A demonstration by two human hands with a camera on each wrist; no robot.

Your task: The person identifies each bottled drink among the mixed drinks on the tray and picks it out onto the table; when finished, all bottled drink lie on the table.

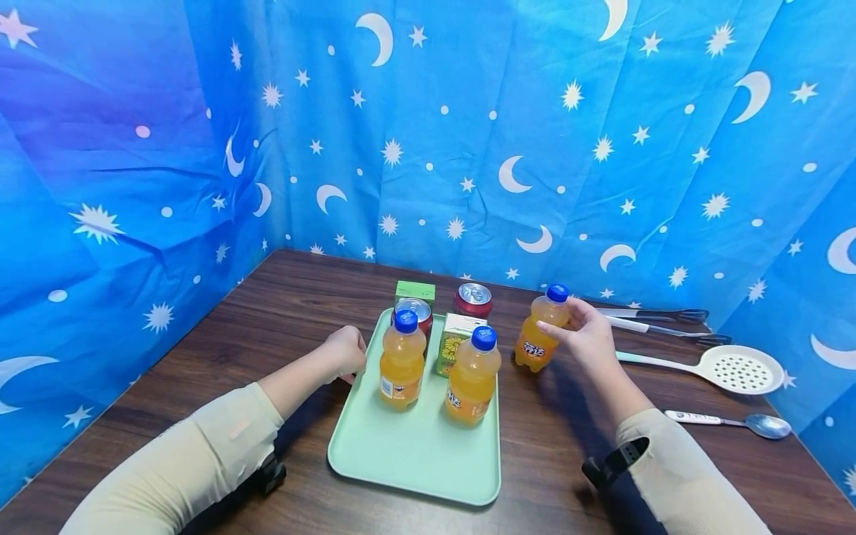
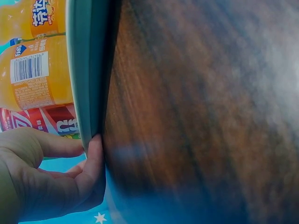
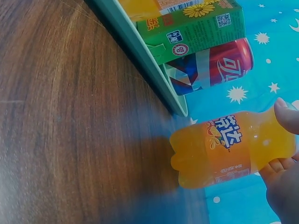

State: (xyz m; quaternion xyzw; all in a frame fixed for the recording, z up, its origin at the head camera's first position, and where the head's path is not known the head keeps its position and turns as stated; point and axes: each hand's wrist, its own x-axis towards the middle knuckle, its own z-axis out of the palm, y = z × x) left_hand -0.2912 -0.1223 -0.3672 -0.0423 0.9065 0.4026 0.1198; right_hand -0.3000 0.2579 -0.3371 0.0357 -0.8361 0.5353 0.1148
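Observation:
My right hand (image 1: 588, 338) grips an orange soda bottle (image 1: 537, 338) with a blue cap near its top, right of the green tray (image 1: 408, 464). The bottle leans slightly; whether its base touches the table I cannot tell. My left hand (image 1: 345, 351) pinches the tray's left rim, thumb on the upper side and fingers beneath, as the left wrist view shows. Two more orange soda bottles (image 1: 401, 371) (image 1: 471, 386) stand upright on the tray. Behind them are a green drink carton (image 1: 449, 351), a red can (image 1: 424, 316), another red can (image 1: 474, 299) and a second green carton (image 1: 416, 291).
To the right lie a white slotted skimmer (image 1: 742, 369), a metal spoon (image 1: 765, 426) with a white handle, and further utensils (image 1: 628, 325) with dark ends. A blue moon-and-star cloth (image 1: 455, 148) hangs around the dark wooden table (image 1: 562, 461).

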